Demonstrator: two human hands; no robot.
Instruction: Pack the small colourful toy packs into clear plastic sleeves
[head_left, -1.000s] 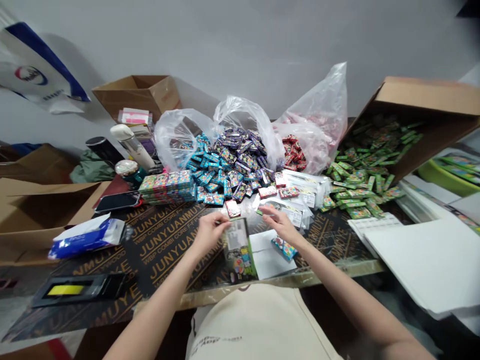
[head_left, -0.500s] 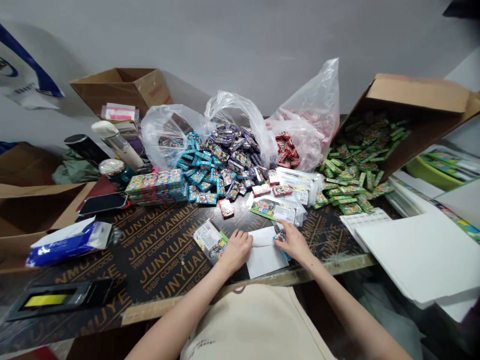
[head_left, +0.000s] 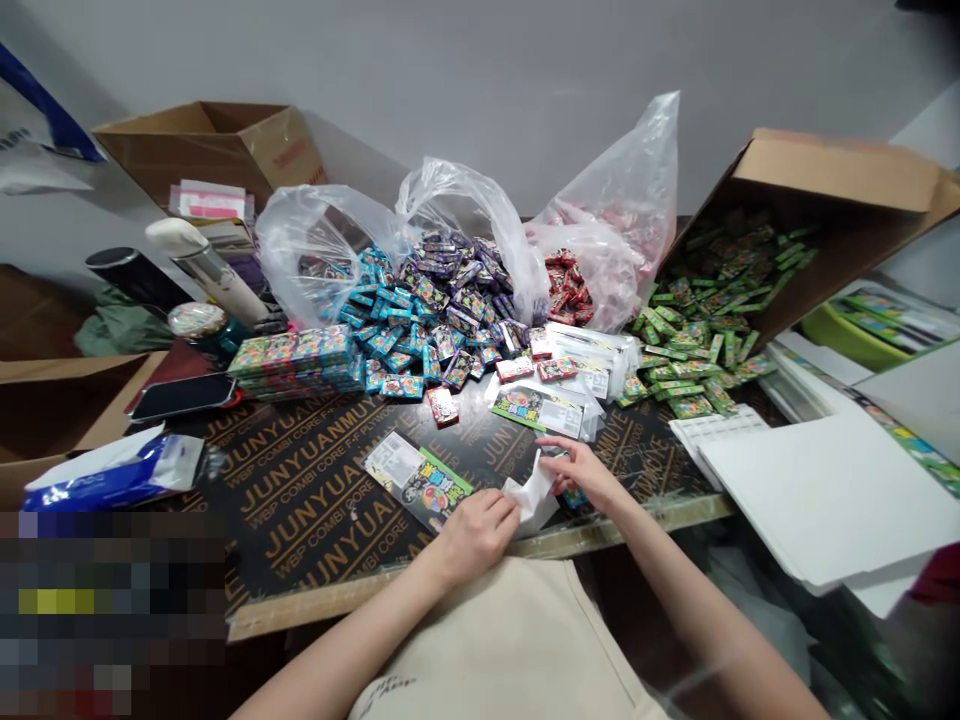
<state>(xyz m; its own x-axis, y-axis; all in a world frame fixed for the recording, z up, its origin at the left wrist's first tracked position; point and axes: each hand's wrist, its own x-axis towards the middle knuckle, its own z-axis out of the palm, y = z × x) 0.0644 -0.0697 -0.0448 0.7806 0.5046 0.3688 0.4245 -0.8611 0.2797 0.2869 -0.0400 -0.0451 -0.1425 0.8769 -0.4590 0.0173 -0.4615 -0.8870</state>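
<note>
Over at the left end of the table, a blue-and-white packet lay in front of a black phone, with a white-topped bottle behind them. Next along was a neat block of stacked little boxes, then a loose heap of blue boxes running into purple boxes. Closer in, a printed sleeve lay flat at a slant, just beside the person's left hand. That hand had its fingers bunched narrow, holding the left side of a crinkled white paper, which was bent up between both hands near the front edge. The right hand was at the paper's other side, fingers loosely spread; honestly couldn't tell if they gripped it. A small blue packet peeked out under it. Just past that, a second printed sleeve lay out flat. Further right, green boxes spilled from a tipped carton, then big white sheets.
</note>
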